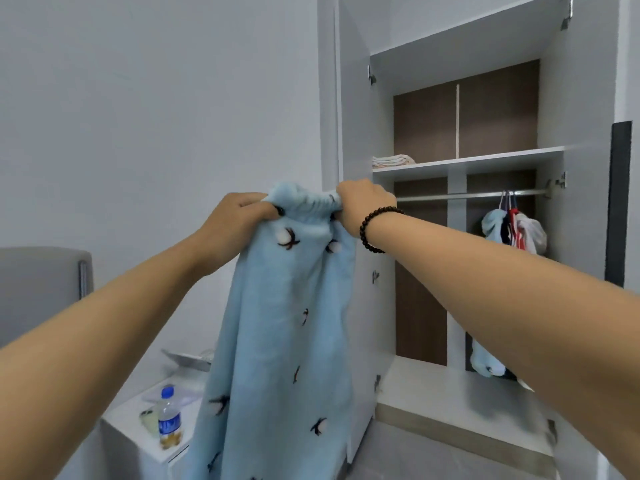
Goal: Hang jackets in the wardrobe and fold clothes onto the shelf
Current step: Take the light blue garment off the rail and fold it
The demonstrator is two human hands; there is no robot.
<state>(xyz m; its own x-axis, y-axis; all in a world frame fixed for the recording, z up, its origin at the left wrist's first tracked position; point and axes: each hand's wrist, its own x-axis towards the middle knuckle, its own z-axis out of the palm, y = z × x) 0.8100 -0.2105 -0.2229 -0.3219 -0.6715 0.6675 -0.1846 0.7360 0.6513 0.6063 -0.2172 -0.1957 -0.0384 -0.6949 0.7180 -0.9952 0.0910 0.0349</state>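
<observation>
1. Nearest the camera, two bare forearms reach forward and up; the right wrist wears a dark beaded bracelet (372,230).
2. The left hand (239,216) and the right hand (363,206) each grip the gathered top edge of a light blue fleecy garment (284,323), fingers curled tight into the cloth, with a bunched stretch of waistband or hem between them.
3. The garment hangs freely below the hands, in front of the open wardrobe door (353,133), its lower end running out of view. It is printed with small white-and-dark cotton-boll motifs.
4. Handling, as a judgement: the fabric looks soft, thick and limp, light enough for two hands, not fragile and not slippery. It will sag and fold wherever unsupported, so holding the two top corners, as now, is the sensible grip for shaking it flat before folding.
5. Lower left, a white tabletop (131,431) carries a plastic bottle (169,420) with a blue cap and blue label; the label's writing is too blurred to read.
6. Farther off, the wardrobe's shelf (485,162) holds a pale folded stack (393,161) at its left end.
7. Below it, the hanging rail (450,196) carries several garments on hangers (514,230) at its right end.
</observation>
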